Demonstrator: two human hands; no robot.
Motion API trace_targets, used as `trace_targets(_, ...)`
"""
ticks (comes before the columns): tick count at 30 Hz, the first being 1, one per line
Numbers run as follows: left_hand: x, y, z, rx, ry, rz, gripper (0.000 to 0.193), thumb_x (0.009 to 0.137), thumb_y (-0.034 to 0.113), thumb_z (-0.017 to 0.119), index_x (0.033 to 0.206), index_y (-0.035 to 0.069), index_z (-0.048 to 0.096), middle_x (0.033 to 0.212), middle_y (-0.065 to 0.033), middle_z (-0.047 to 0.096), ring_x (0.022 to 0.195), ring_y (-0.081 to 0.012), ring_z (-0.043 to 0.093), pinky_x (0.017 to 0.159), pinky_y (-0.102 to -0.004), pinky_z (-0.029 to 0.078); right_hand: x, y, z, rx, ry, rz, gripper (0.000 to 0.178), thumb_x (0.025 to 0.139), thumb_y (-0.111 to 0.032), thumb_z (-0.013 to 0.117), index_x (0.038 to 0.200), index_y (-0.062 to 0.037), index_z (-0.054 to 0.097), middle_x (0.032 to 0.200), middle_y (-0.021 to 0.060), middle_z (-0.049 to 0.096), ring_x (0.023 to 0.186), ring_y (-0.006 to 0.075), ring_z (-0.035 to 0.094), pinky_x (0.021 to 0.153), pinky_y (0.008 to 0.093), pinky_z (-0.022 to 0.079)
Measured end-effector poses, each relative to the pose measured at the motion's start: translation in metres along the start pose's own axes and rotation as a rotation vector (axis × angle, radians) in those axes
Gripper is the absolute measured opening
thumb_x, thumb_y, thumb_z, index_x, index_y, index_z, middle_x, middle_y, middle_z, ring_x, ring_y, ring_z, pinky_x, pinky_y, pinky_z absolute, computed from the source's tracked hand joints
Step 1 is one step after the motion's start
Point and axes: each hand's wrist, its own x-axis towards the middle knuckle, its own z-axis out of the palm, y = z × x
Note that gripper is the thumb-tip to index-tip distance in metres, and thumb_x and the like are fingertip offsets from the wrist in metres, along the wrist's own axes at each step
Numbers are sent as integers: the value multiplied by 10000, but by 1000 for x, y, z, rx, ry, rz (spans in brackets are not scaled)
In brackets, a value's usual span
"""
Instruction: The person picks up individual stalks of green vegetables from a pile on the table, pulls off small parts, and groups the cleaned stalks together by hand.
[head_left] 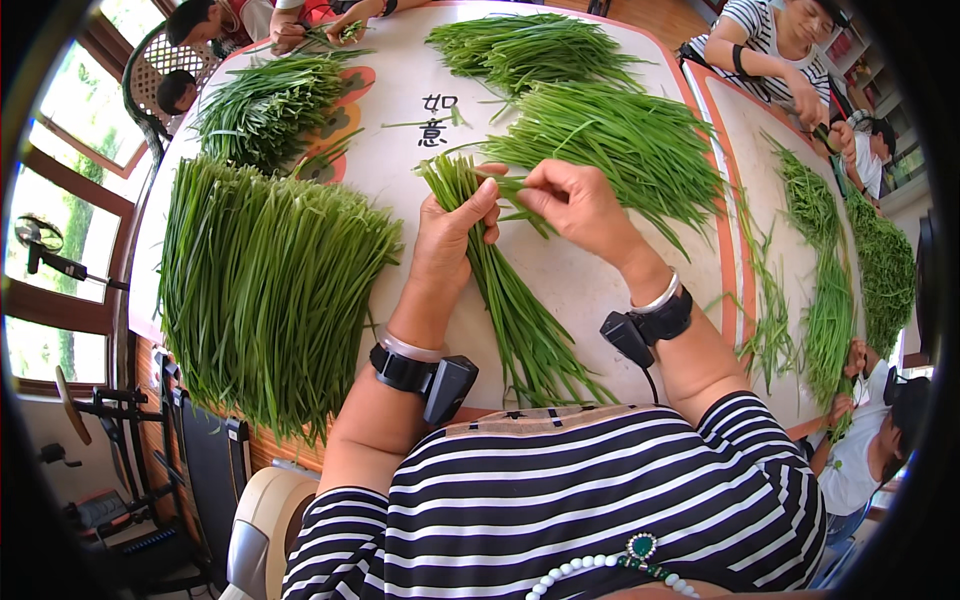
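While left hand [447, 232] clasps stalks [515, 312], right hand [588, 208] pinches alongside.

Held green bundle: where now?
Head view, centre: the green bundle is in the left hand, to the right of the large left-side pile.

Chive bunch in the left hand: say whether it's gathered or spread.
Gathered at one end, spread at the other: the left hand grips the chive bunch; its leaf tips fan out.
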Motion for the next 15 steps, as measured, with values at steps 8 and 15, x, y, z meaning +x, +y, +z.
trace_targets(8, 3, 3, -14, -122, -190, -37, 187, 964, 267, 590, 939, 82, 598, 873, -42, 615, 736, -107, 537, 585, -244, 426, -1, 20, -22, -436, -256, -91, 161, 761, -146, 717, 910, -88, 699, 885, 93, 632, 815, 297, 625, 697, 386, 497)
trace_targets(15, 4, 1, -16, -259, -326, -20, 204, 992, 309, 546, 953, 109, 553, 848, -41, 612, 890, -161, 580, 671, -286, 466, 8, 8, -30, -399, 25, -112, 97, 790, -145, 709, 821, -62, 670, 814, 97, 627, 746, 285, 583, 657, 387, 470)
